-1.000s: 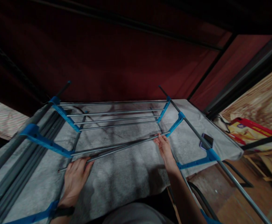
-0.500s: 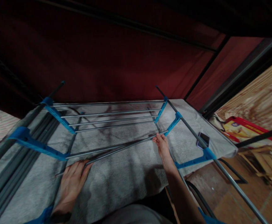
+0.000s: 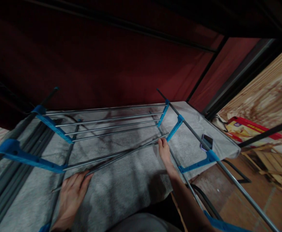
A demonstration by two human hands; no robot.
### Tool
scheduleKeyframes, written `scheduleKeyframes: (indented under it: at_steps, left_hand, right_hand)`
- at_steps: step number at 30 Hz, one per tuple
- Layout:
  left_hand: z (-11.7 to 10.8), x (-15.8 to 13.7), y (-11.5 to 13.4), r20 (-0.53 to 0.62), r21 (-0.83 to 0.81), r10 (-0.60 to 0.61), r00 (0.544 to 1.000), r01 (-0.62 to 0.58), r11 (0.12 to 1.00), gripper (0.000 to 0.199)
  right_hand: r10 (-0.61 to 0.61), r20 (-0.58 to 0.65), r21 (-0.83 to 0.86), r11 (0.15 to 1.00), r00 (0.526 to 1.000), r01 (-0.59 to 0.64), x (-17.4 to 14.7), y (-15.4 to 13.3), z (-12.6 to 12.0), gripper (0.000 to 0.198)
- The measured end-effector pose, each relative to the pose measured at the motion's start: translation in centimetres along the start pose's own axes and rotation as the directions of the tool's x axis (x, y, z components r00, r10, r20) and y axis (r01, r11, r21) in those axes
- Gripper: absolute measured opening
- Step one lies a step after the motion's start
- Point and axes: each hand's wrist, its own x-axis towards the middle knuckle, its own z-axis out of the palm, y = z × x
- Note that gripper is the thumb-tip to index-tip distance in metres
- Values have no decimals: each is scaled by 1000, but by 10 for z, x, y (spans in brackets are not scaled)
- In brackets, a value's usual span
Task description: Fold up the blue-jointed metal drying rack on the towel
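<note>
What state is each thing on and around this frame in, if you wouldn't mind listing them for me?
Left hand: closed over the slanted rod
Slanted rod: held, left end free of the brackets
Right hand: fingers closed near the rods' right ends
Back rods: spanning the blue brackets
Blue brackets: fitted on the side poles
Grey tubes: lying side by side
Phone: lying flat, screen dark
Grey cloth: spread out

Looks like smooth, glossy metal on the rods (image 3: 136, 149), matt plastic on the brackets (image 3: 36, 160), fuzzy cloth on the cover (image 3: 126, 183).
</note>
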Motion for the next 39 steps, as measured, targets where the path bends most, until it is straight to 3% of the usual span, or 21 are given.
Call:
scheduleKeyframes:
  at_steps: [4,7,9,13,16,18,20,22,23,25,28,32,39]
  left_hand:
    - [-1,1,-4,-6,-3,55,998,-55,998,32]
    - [-2,1,-6,2,4,102,995,-102,995,32]
    - [-2,-1,-9,9,13,112,994,-112,994,33]
    - [1,-5,-14,42,23,100,994,-101,995,35]
    - [2,-6,-15,57,9,59,997,-59,998,35]
    - [2,-6,-16,62,-5,51,997,-51,999,36]
    - [1,-7,-17,72,-13,62,995,-61,998,36]
    - [1,-8,-17,76,-15,68,995,-67,998,36]
    - [1,-8,-18,73,-15,66,995,-65,998,36]
    - [1,-7,-17,69,-15,60,996,-59,998,35]
    - [1,-4,-13,48,-14,56,997,-55,998,33]
    - [-1,2,-6,-7,-17,55,998,-55,998,31]
    - [1,2,-8,-8,12,122,993,-122,992,27]
  right_hand:
    - [-105,21,-199,974,994,107,-6,-8,1,17]
    - [-219,106,-523,817,970,242,-9,-11,2,24]
    - [-237,163,-649,706,958,284,-11,-13,4,30]
    - [-220,208,-729,615,953,301,-12,-13,4,32]
    - [-228,203,-730,613,952,303,-11,-12,2,30]
    - [-227,178,-680,675,957,287,-10,-11,1,28]
    - [-200,134,-535,810,971,241,-7,-9,1,24]
    - [-96,88,-239,964,992,114,-4,-7,2,19]
    - [-25,84,-77,997,996,31,-2,-6,2,14]
    - [93,112,153,982,989,-110,1,-5,4,4]
    - [150,160,267,945,976,-189,0,-6,6,15]
    - [250,222,523,785,942,-332,-5,-10,6,22]
    - [348,212,607,686,913,-402,-5,-6,4,24]
